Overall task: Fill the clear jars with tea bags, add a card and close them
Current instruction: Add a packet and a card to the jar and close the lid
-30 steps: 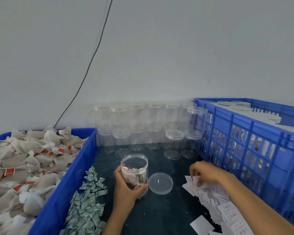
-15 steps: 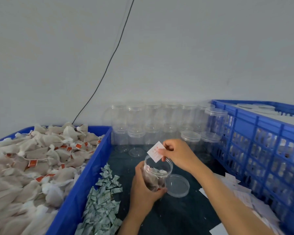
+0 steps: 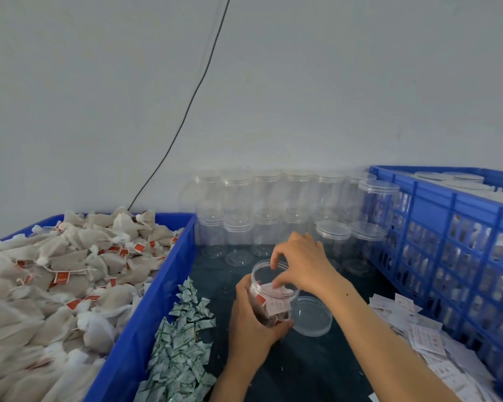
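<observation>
left hand (image 3: 249,320) grips the open jar (image 3: 272,294) while right hand (image 3: 304,264) fingers (image 3: 278,282) press a card (image 3: 278,305) inside.

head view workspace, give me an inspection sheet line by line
surface: dark table top, bare only in the middle strip
job's things: open jar with tea bags and a card inside; lid lying beside it; tea bag bin heaped full; card pile at right
clutter: green-white sachets; stacked empty jars; blue crate
grippers: left hand wraps the jar; right hand fingers dip into its mouth
cables: black cable down the wall
surroundings: plain grey wall
</observation>
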Tool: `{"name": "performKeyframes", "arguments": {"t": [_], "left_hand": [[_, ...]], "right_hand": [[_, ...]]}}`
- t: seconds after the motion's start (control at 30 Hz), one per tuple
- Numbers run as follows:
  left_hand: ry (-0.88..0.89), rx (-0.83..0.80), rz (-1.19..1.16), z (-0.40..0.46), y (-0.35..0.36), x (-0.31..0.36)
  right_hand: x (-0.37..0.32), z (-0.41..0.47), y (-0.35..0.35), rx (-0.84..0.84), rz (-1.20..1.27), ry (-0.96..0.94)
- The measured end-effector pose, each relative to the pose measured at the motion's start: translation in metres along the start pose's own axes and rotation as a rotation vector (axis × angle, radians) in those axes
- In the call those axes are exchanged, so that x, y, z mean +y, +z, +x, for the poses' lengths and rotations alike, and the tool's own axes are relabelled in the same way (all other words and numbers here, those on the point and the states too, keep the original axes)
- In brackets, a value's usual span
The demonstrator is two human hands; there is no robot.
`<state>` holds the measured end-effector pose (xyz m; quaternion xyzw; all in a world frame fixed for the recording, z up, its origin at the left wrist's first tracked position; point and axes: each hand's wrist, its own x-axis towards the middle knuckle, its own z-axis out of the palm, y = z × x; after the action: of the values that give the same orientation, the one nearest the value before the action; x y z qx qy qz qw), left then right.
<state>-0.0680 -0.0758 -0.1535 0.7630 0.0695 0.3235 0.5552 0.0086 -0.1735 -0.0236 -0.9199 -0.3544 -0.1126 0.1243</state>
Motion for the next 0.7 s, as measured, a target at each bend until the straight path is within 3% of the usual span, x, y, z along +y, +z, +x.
{"name": "performKeyframes", "arguments": {"t": [0.1, 0.2, 0.27, 0.33, 0.4, 0.53, 0.7], "left_hand": [[-0.018, 0.019, -0.028, 0.0, 0.0, -0.002], [-0.046, 0.039, -0.057, 0.001, -0.001, -0.002], [-0.051, 0.044, -0.06, 0.002, -0.001, -0.003], [-0.05, 0.042, -0.066, 0.004, -0.001, -0.003], [-0.033, 0.036, -0.056, 0.004, -0.001, -0.002], [-0.026, 0.026, -0.027, 0.001, 0.0, 0.001], [-0.045, 0.035, -0.017, 0.004, -0.004, 0.002]], "right_hand": [[0.015, -0.005, -0.002, 0.249, 0.431, 0.07], [0.039, -0.014, 0.022, 0.386, 0.588, 0.255], [0.052, -0.02, 0.051, 0.271, 0.552, 0.39], [0.061, -0.029, 0.085, 0.021, 0.453, 0.503], [0.064, -0.036, 0.105, -0.138, 0.323, 0.502], [0.069, -0.043, 0.108, -0.129, 0.392, 0.408], [0.083, -0.055, 0.099, -0.266, 0.454, 0.239]]}}
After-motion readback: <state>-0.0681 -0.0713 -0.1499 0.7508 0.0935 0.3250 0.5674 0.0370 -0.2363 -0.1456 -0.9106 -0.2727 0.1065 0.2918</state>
